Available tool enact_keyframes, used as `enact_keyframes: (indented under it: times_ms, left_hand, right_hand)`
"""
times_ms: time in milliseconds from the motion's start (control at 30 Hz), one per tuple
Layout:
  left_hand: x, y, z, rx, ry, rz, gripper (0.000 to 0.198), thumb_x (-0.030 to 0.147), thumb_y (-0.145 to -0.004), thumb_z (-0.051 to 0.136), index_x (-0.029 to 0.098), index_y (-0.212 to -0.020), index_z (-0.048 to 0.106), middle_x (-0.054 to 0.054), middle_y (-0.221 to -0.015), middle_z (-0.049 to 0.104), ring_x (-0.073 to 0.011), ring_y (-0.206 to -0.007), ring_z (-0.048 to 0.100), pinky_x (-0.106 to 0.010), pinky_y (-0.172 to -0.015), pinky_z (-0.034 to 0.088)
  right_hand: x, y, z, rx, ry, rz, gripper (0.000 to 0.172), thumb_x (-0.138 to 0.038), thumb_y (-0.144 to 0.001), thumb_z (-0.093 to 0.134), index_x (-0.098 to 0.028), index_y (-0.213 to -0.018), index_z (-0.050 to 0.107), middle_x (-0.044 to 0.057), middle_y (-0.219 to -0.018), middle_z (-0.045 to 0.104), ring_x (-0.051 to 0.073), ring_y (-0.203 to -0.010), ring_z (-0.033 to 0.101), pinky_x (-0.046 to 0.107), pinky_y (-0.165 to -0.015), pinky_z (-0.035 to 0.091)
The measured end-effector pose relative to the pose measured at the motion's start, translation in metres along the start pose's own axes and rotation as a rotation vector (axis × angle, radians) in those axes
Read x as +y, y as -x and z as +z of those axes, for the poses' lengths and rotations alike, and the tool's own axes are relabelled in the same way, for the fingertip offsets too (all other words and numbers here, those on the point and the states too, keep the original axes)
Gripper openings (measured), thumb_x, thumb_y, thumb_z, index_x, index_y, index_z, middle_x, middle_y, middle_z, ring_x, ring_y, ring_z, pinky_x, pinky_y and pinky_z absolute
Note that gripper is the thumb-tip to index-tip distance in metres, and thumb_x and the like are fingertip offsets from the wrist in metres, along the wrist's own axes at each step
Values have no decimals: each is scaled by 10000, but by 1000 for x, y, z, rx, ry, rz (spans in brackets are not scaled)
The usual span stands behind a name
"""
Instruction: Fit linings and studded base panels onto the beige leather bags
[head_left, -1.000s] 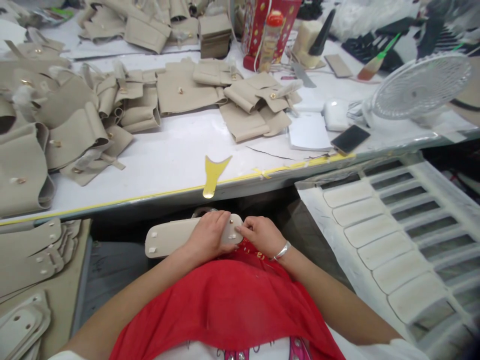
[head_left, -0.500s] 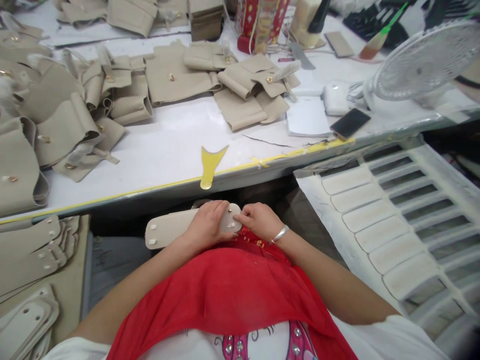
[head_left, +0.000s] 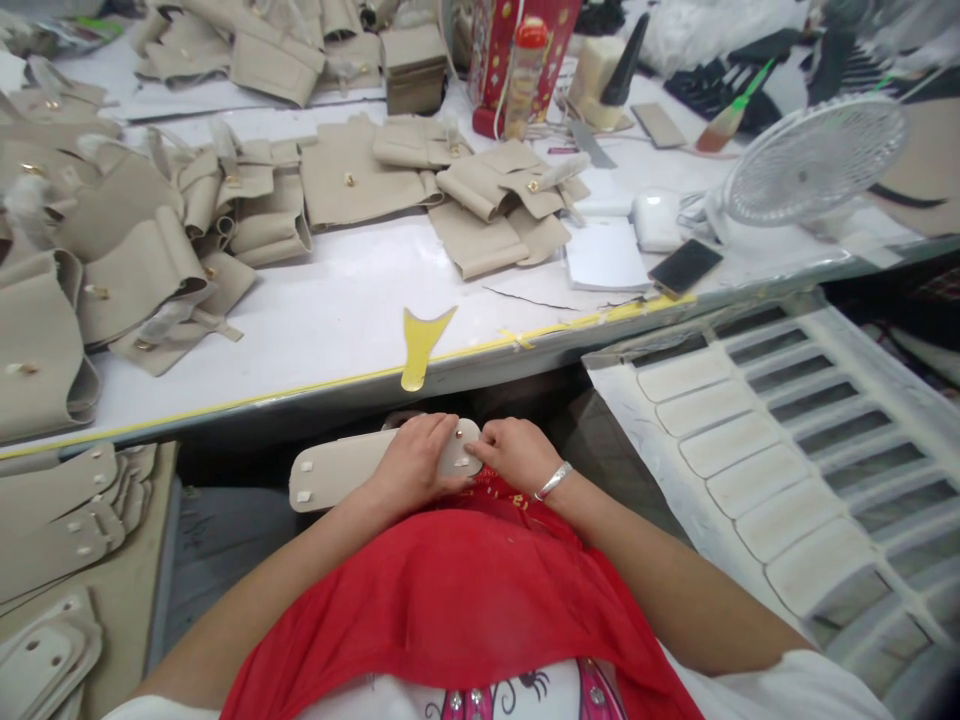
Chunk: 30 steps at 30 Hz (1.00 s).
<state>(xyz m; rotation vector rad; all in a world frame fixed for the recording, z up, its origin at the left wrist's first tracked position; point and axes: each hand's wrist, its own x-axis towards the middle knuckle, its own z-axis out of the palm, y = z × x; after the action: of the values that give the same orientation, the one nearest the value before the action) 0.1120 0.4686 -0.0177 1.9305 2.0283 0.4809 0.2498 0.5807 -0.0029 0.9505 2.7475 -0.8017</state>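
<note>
A long beige leather-like panel [head_left: 341, 467] with rounded ends lies across my lap, just below the table edge. Small white squares sit near both ends, and a small metal stud shows at the right end. My left hand [head_left: 424, 457] is wrapped over the panel right of its middle, fingers on top and thumb along the near side. At the right tip, my right hand [head_left: 517, 455] is closed in a pinch, thumb against the panel's edge. Its curled fingertips are partly hidden. A red apron [head_left: 450, 610] lies under the near side.
Beige bag pieces [head_left: 360, 185] cover the white table [head_left: 337, 310]. A yellow fishtail-shaped piece [head_left: 422, 350] overhangs its front edge. A phone [head_left: 685, 268] and a fan [head_left: 817, 160] stand right. Similar panels [head_left: 60, 500] are stacked left; a rack of light pieces [head_left: 750, 470] leans right.
The camera view has tilted slightly, so the scene sits a little lower. Both hands keep nearly the same place on the panel.
</note>
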Motion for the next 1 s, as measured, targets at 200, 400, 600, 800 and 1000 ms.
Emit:
enact_keyframes:
  times_ms: [200,400,600,800,1000]
  left_hand:
    - [-1,-2,0,-8,-9,15,640,452,-646,655,110,-1154,470,-151,-1116,568,-291,-1026,521,-407,-909,398]
    - [-4,-2,2,10,-24,29,672,467,-648,649,91,-1174,465,-159,-1128,555,-292,-1027,514,-397,-909,396]
    - [-6,-1,4,18,-43,41,705,422,-608,690,83,-1184,465,-170,-1132,557,-304,-1017,521,-408,-914,396]
    - [-4,4,3,15,-3,32,747,471,-628,679,82,-1220,442,-173,-1191,536,-303,-1083,496,-435,-970,356]
    - [-44,63,-41,349,40,-351,580,488,-748,572,162,-1210,446,-120,-1204,522,-246,-1115,483,-388,-955,380]
  right_hand:
    - [-2,-3,-3,-30,19,18,322,-411,-806,517,-188,-606,633,33,-616,638,135,-552,532,267,-492,211]
    - [0,-9,-4,-90,-8,45,290,-399,-779,521,-196,-593,612,9,-626,641,123,-564,538,247,-493,232]
    - [6,-17,-6,-164,-40,83,319,-458,-729,560,-186,-563,555,5,-584,599,115,-537,497,237,-489,243]
    - [8,-16,1,-113,-213,163,294,-450,-653,629,-183,-629,509,-30,-580,548,95,-528,460,211,-482,277]
    - [14,-14,14,-57,-335,149,307,-444,-662,624,-181,-657,464,-35,-596,499,95,-545,439,204,-481,305]
